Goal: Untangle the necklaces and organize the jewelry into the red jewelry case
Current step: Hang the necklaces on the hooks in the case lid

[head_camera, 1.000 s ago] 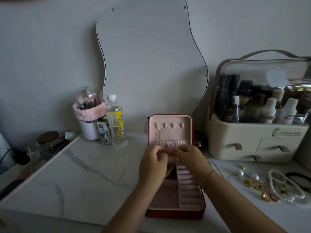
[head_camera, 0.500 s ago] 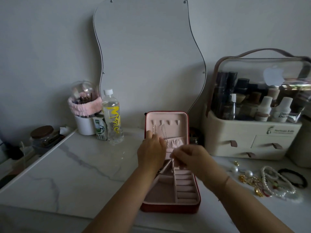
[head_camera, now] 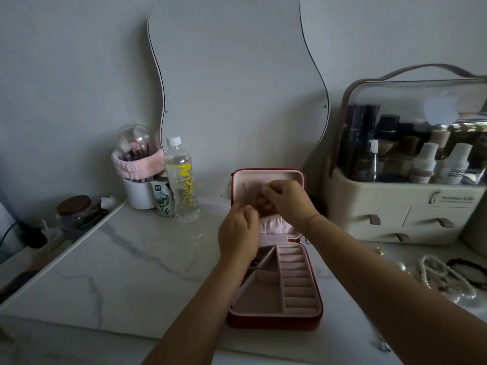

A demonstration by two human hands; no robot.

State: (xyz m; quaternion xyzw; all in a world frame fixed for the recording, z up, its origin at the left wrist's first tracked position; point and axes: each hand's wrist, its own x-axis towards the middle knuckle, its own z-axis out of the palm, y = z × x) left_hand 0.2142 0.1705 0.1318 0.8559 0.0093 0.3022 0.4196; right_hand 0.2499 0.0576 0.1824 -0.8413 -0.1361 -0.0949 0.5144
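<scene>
Early stage: my left hand (head_camera: 238, 230) and right hand (head_camera: 286, 204) curl at the red jewelry case (head_camera: 274, 322) lid, what they grip unreadable; pearl strands (head_camera: 445, 275) lie unsorted on the marble tabletop (head_camera: 131, 259).

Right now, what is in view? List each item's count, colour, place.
jewelry case: 1, red, open at table centre.
mirror: 1, wavy-edged, against the back wall.
water bottle: 1, clear, yellow lettering, left of case.
carton: 1, white-green, beside bottle.
brush holder: 1, white, pink band, back left.
jar: 1, brown lid, far left.
cosmetics organizer: 1, cream, clear lid, back right.
pearl strands: heap, white, table's right edge.
table: 1, white marble.
left hand: 1, fingers curled, before the lid.
right hand: 1, fingers curled, at the lid.
</scene>
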